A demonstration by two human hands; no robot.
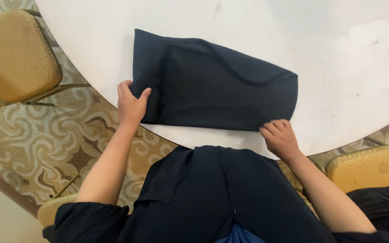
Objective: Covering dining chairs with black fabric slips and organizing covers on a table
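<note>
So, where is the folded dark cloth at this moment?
In the head view, the folded dark cloth lies on the white round table, near its front edge, between the left hand and the right hand, which both touch it.

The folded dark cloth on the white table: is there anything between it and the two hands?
Nothing visible. The left hand already grips the left edge of the folded dark navy cloth, and the right hand touches its lower right corner on the round white table.

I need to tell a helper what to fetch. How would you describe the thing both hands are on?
On the white round table, near its front edge, lies a folded dark cloth. The left hand grips its left end and the right hand its right corner. It is the only item there.
</note>
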